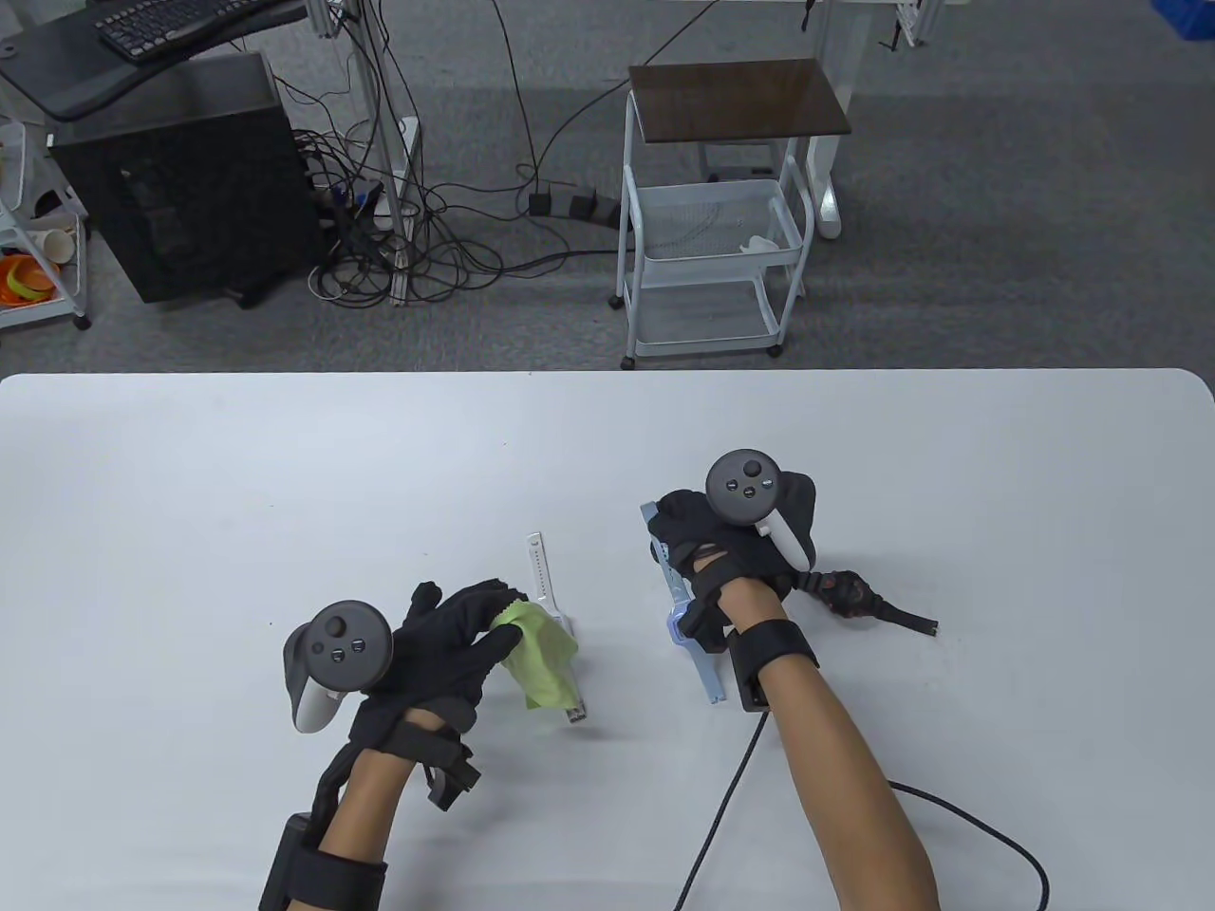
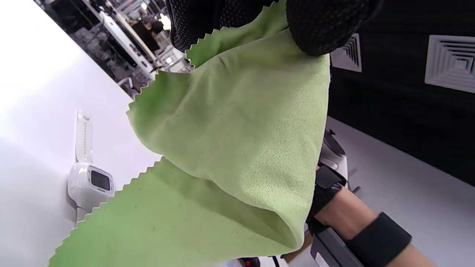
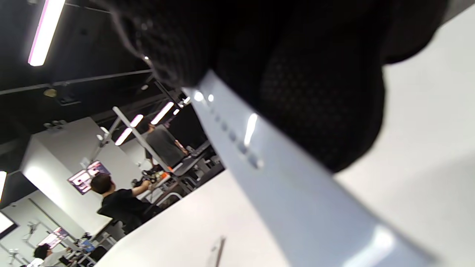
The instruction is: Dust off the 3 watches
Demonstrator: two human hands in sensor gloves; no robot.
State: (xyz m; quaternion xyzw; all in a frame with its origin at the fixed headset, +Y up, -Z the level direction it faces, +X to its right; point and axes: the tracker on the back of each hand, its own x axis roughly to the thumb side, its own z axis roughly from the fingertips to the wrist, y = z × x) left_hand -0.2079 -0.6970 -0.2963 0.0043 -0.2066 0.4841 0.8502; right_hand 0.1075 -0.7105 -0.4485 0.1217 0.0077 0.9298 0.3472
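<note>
Cloth, pinched by left hand, hangs over white watch; right hand grips blue watch; black watch beside it.

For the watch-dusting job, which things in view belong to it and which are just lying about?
Part of the job:
- green microfibre cloth, pinched in the left hand
- white plastic watch, flat on the table
- pale blue watch, under the right hand
- black and red watch

Lying about:
- white wire trolley
- black computer tower
- floor cables
</note>
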